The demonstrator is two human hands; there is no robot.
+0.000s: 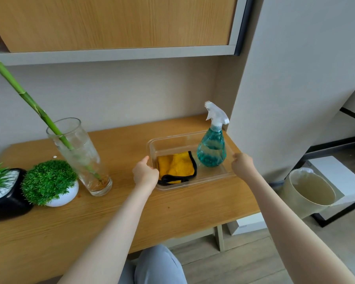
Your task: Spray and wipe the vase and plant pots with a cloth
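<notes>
Wooden desk: my left hand and right hand grip the clear tray; fingertips hidden, black pot cut off.

Both hands grip a clear rectangular plastic tub on the wooden tabletop: left hand on its left rim, right hand on its right (fingers curled over). Inside sit a folded yellow cloth and a teal spray bottle.
</notes>
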